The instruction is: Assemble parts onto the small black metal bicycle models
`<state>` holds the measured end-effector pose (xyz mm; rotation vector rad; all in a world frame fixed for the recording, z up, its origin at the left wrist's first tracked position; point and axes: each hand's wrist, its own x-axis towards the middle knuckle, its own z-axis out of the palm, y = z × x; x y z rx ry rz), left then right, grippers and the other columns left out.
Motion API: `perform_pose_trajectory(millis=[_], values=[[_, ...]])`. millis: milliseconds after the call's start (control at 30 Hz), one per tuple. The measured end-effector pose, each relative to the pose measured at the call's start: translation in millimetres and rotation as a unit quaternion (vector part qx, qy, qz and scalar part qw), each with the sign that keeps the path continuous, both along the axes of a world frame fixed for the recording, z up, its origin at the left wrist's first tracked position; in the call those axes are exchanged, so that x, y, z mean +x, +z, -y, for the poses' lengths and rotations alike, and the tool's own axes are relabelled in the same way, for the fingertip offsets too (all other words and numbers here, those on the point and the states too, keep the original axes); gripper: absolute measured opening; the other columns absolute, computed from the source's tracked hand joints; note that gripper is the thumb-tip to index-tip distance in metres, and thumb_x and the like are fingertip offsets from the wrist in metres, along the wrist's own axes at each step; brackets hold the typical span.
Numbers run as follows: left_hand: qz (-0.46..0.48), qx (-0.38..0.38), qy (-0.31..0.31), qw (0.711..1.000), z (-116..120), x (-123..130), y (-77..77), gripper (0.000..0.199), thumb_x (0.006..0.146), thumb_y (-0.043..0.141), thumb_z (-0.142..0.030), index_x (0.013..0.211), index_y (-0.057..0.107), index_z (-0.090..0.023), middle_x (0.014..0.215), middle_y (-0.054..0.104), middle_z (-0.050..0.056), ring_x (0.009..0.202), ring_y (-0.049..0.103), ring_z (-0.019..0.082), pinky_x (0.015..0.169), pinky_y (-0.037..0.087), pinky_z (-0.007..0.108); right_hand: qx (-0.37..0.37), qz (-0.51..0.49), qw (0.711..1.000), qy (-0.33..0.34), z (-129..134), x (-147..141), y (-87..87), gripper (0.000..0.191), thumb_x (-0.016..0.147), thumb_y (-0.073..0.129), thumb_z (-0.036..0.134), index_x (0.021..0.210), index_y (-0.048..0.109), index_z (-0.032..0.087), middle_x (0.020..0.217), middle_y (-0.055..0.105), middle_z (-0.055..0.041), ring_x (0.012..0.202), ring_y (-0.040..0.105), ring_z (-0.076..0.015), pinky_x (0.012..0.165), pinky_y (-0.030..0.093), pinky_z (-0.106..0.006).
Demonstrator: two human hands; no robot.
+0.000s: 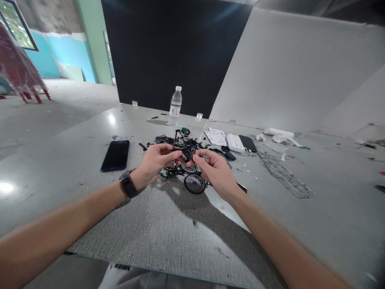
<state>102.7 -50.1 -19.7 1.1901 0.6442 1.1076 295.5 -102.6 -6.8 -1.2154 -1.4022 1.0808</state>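
Note:
Both of my hands meet over the middle of the grey table (pixel 90 208). My left hand (pixel 155 162), with a dark watch on its wrist, pinches a thin black rod (pixel 175 141) that stands upright between the fingers. My right hand (pixel 215 170) grips a small black part of a model bicycle frame (pixel 188 152) right beside the left fingers. Under the hands lie two spoked black wheels (pixel 194 183) and a green frame piece. A heap of black model parts (pixel 168 139) lies just behind the hands.
A dark phone (pixel 116 155) lies left of the hands. A water bottle (pixel 175 106) stands at the far edge. To the right lie an instruction sheet (pixel 215 137), a white box (pixel 235 143), a black pouch (pixel 248 143) and a parts sprue (pixel 285 174). A black wall panel rises behind.

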Motion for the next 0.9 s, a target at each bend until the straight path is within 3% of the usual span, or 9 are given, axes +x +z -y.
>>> perform_pose_trajectory(millis=[567, 733, 900], values=[[-0.007, -0.001, 0.006, 1.000, 1.2, 0.3, 1.8, 0.020, 0.076, 0.084, -0.027, 0.079, 0.069, -0.014, 0.078, 0.073, 0.004, 0.072, 0.071, 0.014, 0.065, 0.053, 0.024, 0.025, 0.022, 0.999, -0.015, 1.9, -1.2, 2.1, 0.030, 0.093, 0.064, 0.052, 0.096, 0.060, 0.022, 0.084, 0.072, -0.0025, 0.044, 0.025, -0.0056, 0.042, 0.018, -0.027], [-0.009, 0.009, 0.019, 1.000, -0.3, 3.6, -5.9, 0.023, 0.075, 0.084, -0.029, 0.078, 0.066, -0.015, 0.078, 0.074, 0.004, 0.072, 0.072, 0.015, 0.069, 0.055, 0.027, 0.069, 0.084, 0.993, -0.047, 0.5, -3.2, -0.1, 0.032, 0.092, 0.064, 0.053, 0.089, 0.062, 0.021, 0.078, 0.061, -0.0007, 0.054, 0.038, -0.0094, 0.048, 0.026, -0.027], [-0.036, 0.032, 0.046, 0.998, -0.3, 7.7, -11.9, 0.027, 0.073, 0.086, -0.029, 0.072, 0.061, -0.016, 0.068, 0.071, 0.002, 0.069, 0.072, 0.016, 0.061, 0.051, 0.025, 0.102, 0.109, 0.987, -0.058, -2.1, -4.8, -7.7, 0.031, 0.090, 0.065, 0.052, 0.090, 0.065, 0.021, 0.080, 0.061, -0.0009, 0.067, 0.050, -0.0138, 0.057, 0.036, -0.028]])
